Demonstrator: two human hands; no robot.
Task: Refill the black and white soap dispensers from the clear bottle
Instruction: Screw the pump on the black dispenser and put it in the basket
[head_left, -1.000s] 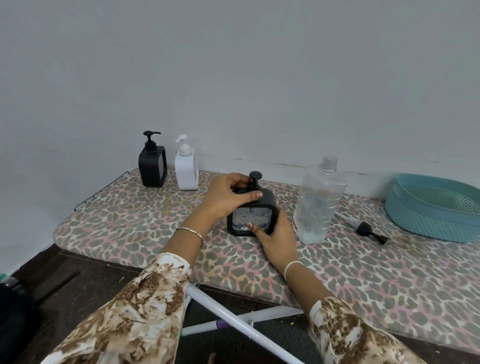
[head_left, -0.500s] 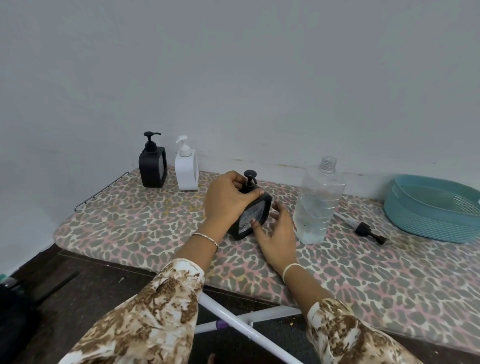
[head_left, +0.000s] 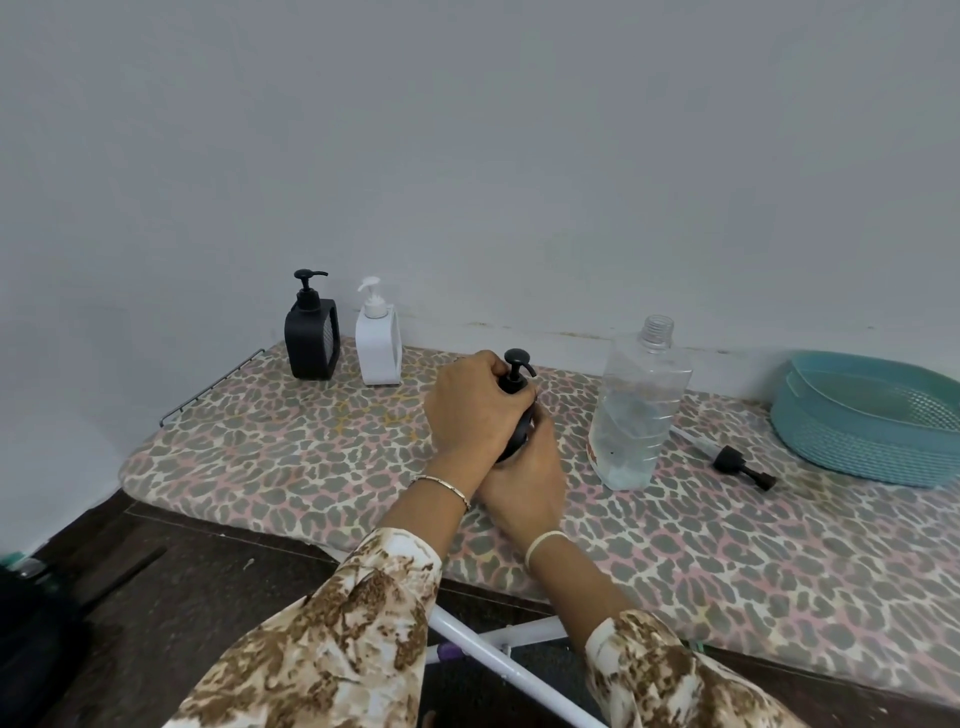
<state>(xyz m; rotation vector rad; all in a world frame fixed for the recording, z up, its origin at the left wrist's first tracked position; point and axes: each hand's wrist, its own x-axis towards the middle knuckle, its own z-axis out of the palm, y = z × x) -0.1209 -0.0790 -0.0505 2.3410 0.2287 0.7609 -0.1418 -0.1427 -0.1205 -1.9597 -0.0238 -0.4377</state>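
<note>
Both hands clamped on a black pump dispenser at mid-board, probably to twist its collar.

The leopard-print ironing board stood against the wall, with bare cover along the near edge and a teal basket at the right end. The uncapped clear bottle stood just right of the hands, handy for pouring. The left hand gripped the dispenser's top and the right hand gripped its body. A second black dispenser and a white dispenser waited back-left. A loose pump lay between bottle and basket.
</note>
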